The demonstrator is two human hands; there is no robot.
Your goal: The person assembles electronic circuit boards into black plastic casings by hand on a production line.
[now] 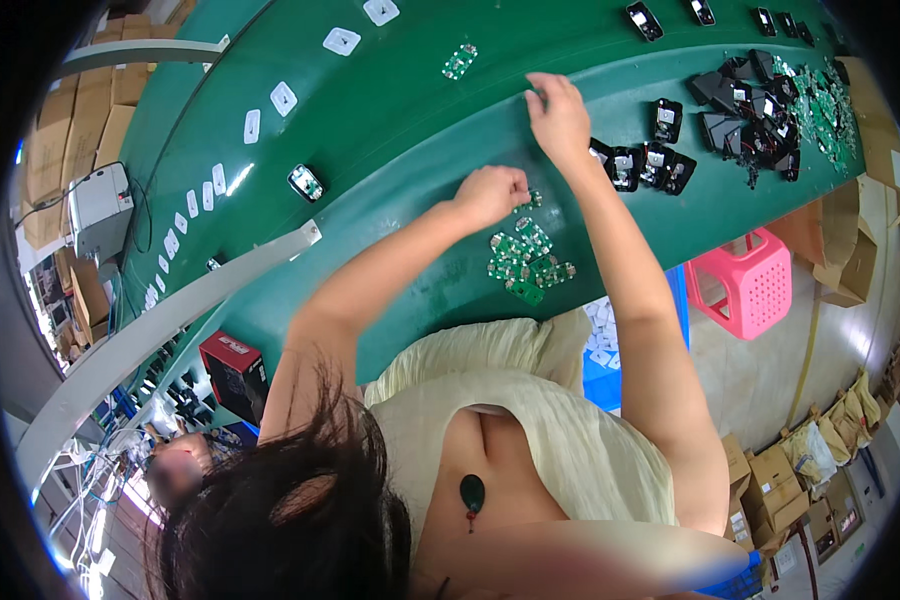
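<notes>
Two bare hands work over the long green worktop (390, 120), which curves across the upper part of the view. The cluster of small green circuit boards (526, 258) lying near the worktop's near edge serves as the landmark here. The left hand (490, 192) sits just above and to the left of that cluster, its fingers (515, 183) curled together and pinched on one small green board piece (533, 199) at the cluster's top edge. The right hand (558, 112) is farther up the worktop from the cluster, resting on the green surface with its fingers (538, 88) bent and close together; whether they clamp anything cannot be told.

To the right of the cluster, and slightly higher, stands a short row of black plastic housings (642, 165) with pale inserts. Farther right of the cluster lies a heap of more black housings and green boards (780, 110). To the upper left of the cluster, a single assembled black unit with a green board inside (306, 182) lies alone. A line of white rectangular labels (252, 125) runs along the belt well to the left of the cluster. Below and right of the cluster, off the worktop, a pink perforated plastic stool (750, 285) stands on the floor, and a blue bin of white parts (602, 345) sits directly beneath the cluster.
</notes>
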